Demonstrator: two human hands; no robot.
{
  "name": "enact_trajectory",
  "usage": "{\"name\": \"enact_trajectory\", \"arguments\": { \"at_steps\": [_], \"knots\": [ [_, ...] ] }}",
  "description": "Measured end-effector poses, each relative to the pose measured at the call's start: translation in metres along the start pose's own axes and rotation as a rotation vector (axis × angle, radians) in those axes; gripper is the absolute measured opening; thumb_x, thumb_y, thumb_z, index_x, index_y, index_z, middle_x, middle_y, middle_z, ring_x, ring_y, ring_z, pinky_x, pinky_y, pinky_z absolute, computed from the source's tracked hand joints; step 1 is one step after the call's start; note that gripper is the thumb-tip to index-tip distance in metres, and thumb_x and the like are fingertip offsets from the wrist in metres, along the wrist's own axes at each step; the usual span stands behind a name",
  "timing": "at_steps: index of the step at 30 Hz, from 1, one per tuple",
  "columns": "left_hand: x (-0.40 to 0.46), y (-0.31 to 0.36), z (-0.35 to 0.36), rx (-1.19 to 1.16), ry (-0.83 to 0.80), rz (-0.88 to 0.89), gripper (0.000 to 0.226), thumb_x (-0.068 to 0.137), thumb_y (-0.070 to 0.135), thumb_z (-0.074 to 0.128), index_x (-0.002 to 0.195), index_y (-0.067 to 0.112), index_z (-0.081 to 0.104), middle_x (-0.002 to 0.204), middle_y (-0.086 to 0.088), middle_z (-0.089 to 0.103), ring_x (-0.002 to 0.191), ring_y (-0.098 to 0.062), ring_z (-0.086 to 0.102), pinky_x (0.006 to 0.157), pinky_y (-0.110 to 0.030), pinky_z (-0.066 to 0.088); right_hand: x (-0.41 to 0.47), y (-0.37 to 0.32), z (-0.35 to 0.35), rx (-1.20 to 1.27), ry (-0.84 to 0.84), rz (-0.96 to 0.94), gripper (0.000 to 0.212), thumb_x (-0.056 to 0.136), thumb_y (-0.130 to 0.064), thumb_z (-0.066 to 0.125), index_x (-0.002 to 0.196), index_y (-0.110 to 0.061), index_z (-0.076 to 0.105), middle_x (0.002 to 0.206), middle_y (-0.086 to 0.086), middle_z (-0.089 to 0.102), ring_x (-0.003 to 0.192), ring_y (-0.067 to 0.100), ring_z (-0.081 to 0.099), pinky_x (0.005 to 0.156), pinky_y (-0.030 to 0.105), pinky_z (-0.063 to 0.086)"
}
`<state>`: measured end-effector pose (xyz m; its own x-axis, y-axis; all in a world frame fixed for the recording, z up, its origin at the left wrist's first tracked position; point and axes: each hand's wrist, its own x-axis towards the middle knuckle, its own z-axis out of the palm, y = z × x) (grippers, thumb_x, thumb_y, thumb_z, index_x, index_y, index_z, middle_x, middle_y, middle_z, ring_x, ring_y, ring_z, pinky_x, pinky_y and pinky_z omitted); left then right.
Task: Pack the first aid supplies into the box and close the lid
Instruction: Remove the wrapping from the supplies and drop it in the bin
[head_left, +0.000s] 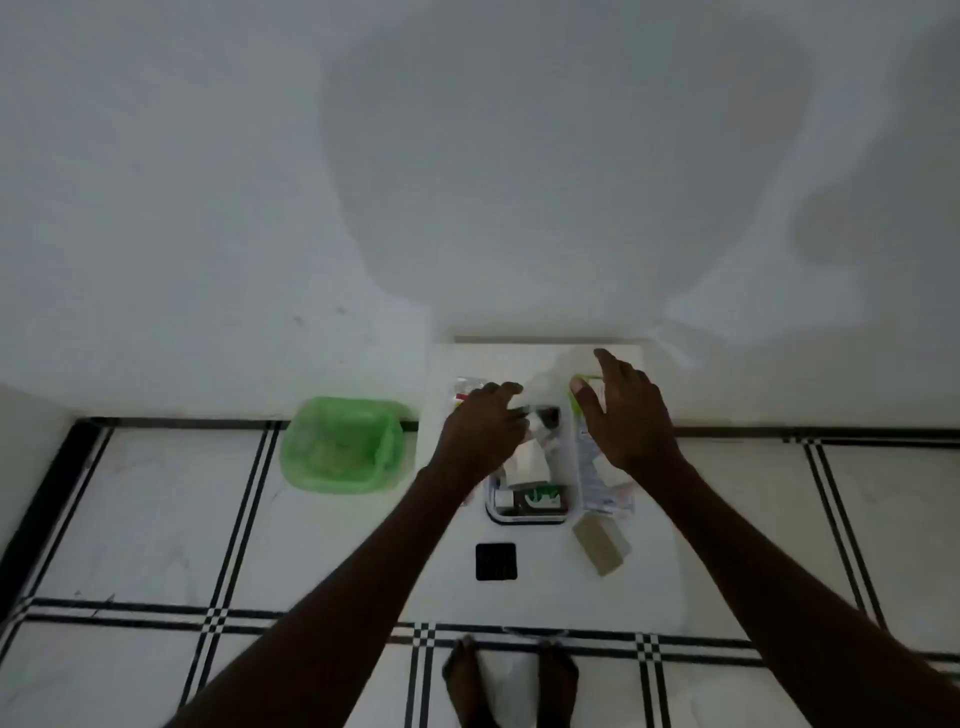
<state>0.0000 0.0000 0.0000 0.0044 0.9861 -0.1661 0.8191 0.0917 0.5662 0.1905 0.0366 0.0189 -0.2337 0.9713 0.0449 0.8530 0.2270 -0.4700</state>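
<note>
Nearest us, we are seeing two bare feet (511, 680) at the bottom edge, toes on the tiled floor (156, 519), heels cut off by the frame. Just beyond, on a white board (561, 597), we are seeing a small black square (496, 561) and a tan packet (601, 544) lying tilted; we are not making out what either one is. Next is sitting the box (525, 514), clear with a dark rim, open and already holding supplies: a dark carton with green-and-white print too blurred for us to read, and a white pack above it. We are reaching our left hand (483, 434) into the box, fingers curled over its contents; whether it is gripping anything we cannot tell, as the hand is hiding that part. Our right hand (623, 415) is hovering spread wide over a printed pouch (602, 483) lying just right of the box; its blue lettering is unreadable. A green-edged item under that hand is mostly hidden. To the left, against the wall (208, 208), a green basket (343, 444) is sitting well apart from the box.
</note>
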Motion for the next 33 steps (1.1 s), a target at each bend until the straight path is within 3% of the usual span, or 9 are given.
{"name": "enact_trajectory", "arguments": {
  "at_steps": [4, 10, 20, 26, 30, 33],
  "knots": [
    [0.020, -0.009, 0.034, 0.122, -0.164, 0.070, 0.044, 0.091, 0.029, 0.063, 0.132, 0.018, 0.057, 0.125, -0.008, 0.063, 0.118, -0.027, 0.054, 0.094, -0.041, 0.049, -0.012, 0.025, 0.034, 0.026, -0.025, 0.108, 0.061, 0.093, -0.051, 0.033, 0.134, -0.007, 0.046, 0.112, 0.018, 0.067, 0.095, 0.033, 0.064, 0.078, 0.043, 0.054],
    [0.049, -0.003, 0.072, 0.311, -0.236, 0.153, 0.044, 0.084, 0.031, 0.071, 0.124, 0.016, 0.062, 0.122, -0.011, 0.060, 0.115, -0.029, 0.049, 0.092, -0.046, 0.049, -0.027, 0.052, 0.066, 0.010, -0.028, 0.180, 0.047, 0.094, -0.029, 0.050, 0.134, -0.005, 0.046, 0.112, 0.019, 0.067, 0.093, 0.033, 0.064, 0.079, 0.044, 0.055],
    [0.047, -0.002, 0.091, 0.413, -0.165, 0.173, 0.029, 0.085, 0.021, 0.069, 0.114, 0.014, 0.066, 0.121, -0.010, 0.063, 0.114, -0.029, 0.053, 0.095, -0.043, 0.046, -0.041, 0.066, 0.076, -0.015, -0.092, 0.290, 0.041, 0.092, -0.017, 0.051, 0.131, -0.006, 0.050, 0.114, 0.019, 0.065, 0.099, 0.035, 0.063, 0.084, 0.044, 0.054],
    [0.035, 0.007, 0.050, 0.135, -0.035, 0.101, 0.006, 0.087, 0.020, 0.067, 0.090, 0.016, 0.064, 0.082, -0.004, 0.074, 0.077, -0.023, 0.068, 0.074, -0.035, 0.050, -0.046, 0.085, 0.072, -0.065, -0.076, 0.434, 0.033, 0.083, -0.012, 0.057, 0.115, -0.003, 0.056, 0.100, 0.020, 0.067, 0.091, 0.038, 0.065, 0.078, 0.045, 0.054],
    [0.033, 0.021, 0.028, -0.109, 0.017, 0.030, 0.015, 0.083, 0.016, 0.075, 0.095, 0.016, 0.067, 0.070, 0.003, 0.070, 0.066, -0.015, 0.065, 0.063, -0.028, 0.051, -0.044, 0.100, 0.077, -0.085, -0.057, 0.615, 0.040, 0.078, -0.022, 0.068, 0.108, 0.000, 0.054, 0.100, 0.020, 0.065, 0.094, 0.039, 0.062, 0.078, 0.045, 0.051],
    [0.043, 0.037, 0.029, -0.154, 0.030, 0.031, 0.019, 0.083, 0.018, 0.075, 0.102, 0.016, 0.070, 0.075, 0.002, 0.071, 0.067, -0.012, 0.066, 0.063, -0.021, 0.049, -0.042, 0.111, 0.089, -0.150, -0.087, 0.680, 0.052, 0.076, -0.032, 0.071, 0.110, 0.001, 0.051, 0.102, 0.021, 0.063, 0.095, 0.039, 0.058, 0.080, 0.045, 0.046]
  ]
}}
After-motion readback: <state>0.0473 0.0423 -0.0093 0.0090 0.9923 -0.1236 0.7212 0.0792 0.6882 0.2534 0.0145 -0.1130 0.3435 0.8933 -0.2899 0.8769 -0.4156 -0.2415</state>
